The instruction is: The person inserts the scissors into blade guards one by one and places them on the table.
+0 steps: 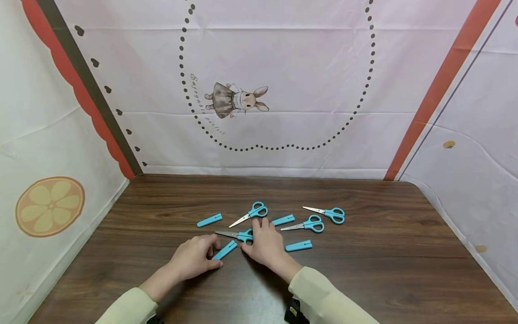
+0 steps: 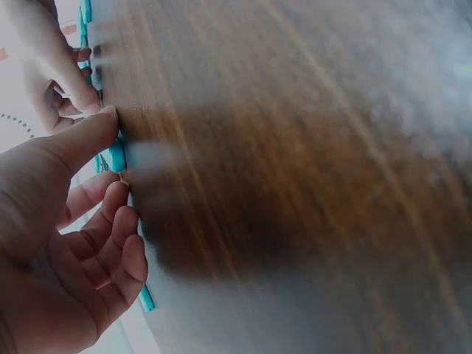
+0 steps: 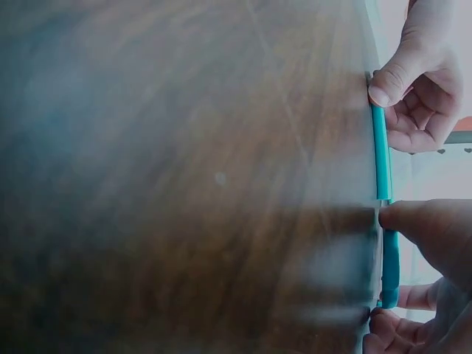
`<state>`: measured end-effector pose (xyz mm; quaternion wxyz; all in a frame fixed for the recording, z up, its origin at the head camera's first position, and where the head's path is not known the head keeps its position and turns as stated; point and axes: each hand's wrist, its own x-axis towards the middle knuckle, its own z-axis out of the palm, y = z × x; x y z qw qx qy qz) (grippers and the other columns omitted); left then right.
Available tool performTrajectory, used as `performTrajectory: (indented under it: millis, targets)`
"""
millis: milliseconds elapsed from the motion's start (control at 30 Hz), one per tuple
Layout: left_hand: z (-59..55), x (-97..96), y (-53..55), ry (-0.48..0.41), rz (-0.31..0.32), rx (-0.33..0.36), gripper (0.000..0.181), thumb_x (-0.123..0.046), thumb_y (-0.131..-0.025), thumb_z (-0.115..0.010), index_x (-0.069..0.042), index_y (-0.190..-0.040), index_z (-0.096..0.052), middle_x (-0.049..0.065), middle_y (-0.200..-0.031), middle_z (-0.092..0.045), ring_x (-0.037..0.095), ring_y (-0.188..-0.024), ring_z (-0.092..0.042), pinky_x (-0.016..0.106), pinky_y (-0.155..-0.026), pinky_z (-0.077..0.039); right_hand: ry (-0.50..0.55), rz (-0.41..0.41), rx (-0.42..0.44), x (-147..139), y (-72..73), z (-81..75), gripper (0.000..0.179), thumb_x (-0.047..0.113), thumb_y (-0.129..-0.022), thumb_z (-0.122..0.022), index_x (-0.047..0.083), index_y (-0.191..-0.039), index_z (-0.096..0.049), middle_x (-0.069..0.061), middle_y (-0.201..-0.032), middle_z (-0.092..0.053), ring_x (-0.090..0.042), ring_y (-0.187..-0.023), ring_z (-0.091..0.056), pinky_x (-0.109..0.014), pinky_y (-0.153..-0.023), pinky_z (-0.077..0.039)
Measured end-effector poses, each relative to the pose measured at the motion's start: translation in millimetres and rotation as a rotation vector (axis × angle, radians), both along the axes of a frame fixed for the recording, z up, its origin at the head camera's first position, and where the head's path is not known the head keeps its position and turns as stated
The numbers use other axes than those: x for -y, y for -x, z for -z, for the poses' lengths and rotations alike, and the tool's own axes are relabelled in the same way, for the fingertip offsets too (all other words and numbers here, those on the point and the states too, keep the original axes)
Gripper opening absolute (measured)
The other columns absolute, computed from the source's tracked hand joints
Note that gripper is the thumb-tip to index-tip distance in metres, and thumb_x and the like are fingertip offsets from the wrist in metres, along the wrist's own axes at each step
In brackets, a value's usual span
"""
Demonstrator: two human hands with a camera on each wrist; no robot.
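My left hand (image 1: 195, 256) has its thumb and fingers on either side of the near end of a blue scissors cap (image 1: 225, 250), which lies slanted on the table. In the right wrist view the left thumb overlaps the end of that cap (image 3: 380, 158). With thumb and fingers spread across the blue handles, my right hand (image 1: 267, 243) grips a pair of scissors (image 1: 243, 236); its bare blades point left. Part of the handles is hidden beneath the palm. The right thumb (image 3: 398, 216) sits beside the cap's open end in the right wrist view.
Other blue-handled scissors lie uncapped: one pair (image 1: 257, 209) just beyond my right hand, two more (image 1: 314, 224) (image 1: 335, 215) to the right. Loose caps rest at the left (image 1: 209, 220), behind the right hand (image 1: 284, 220) and beside it (image 1: 298, 245). Printed cloth (image 1: 303, 90) borders the wooden table (image 1: 384, 252).
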<state>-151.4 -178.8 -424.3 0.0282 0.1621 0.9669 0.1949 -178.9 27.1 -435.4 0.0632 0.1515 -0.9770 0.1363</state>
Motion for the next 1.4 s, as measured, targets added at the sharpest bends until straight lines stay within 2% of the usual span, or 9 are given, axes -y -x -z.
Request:
performTrajectory:
  millis: [300,767,1067,1400]
  targets:
    - [0.9,0.4,-0.1,0.003,-0.022,-0.026,0.029,-0.033,-0.068,-0.08,-0.022,-0.084,-0.058,-0.011,-0.072,-0.049,0.004,-0.056,-0.043,0.024,-0.049,-0.035,0.021,0.016,0.007,-1.8,0.8,-2.1,0.049,0.044,-0.076,-0.068,0.008,-0.105,-0.05,-0.012,-0.097,-0.054,-0.026,-0.083,-0.056,-0.038,-0.054,-0.046]
    - [1.1,0.7,-0.5,-0.006,-0.056,-0.013,0.023,-0.025,-0.071,-0.079,-0.022,-0.081,-0.059,-0.008,-0.072,-0.049,0.007,-0.058,-0.043,0.027,-0.05,-0.035,0.045,0.036,0.032,-1.8,-0.9,-3.3,0.049,0.039,-0.08,-0.066,0.003,-0.111,-0.054,-0.014,-0.101,-0.054,-0.028,-0.086,-0.056,-0.04,-0.056,-0.048]
    - [1.9,1.4,-0.2,0.005,-0.061,-0.023,0.02,-0.023,-0.072,-0.077,-0.022,-0.079,-0.059,-0.009,-0.072,-0.049,0.007,-0.059,-0.043,0.027,-0.051,-0.035,0.058,0.013,-0.025,-5.8,-1.1,-0.2,0.048,0.039,-0.081,-0.065,0.003,-0.111,-0.056,-0.014,-0.098,-0.054,-0.025,-0.078,-0.055,-0.036,-0.047,-0.044]
    - [2.8,2.2,1.4,0.031,-0.043,-0.061,0.02,-0.024,-0.073,-0.076,-0.024,-0.075,-0.057,-0.01,-0.071,-0.048,0.006,-0.057,-0.042,0.025,-0.049,-0.034,0.015,-0.003,-0.049,-10.7,-0.9,-0.9,0.048,0.044,-0.081,-0.063,0.005,-0.11,-0.057,-0.012,-0.094,-0.055,-0.024,-0.075,-0.054,-0.035,-0.045,-0.043]
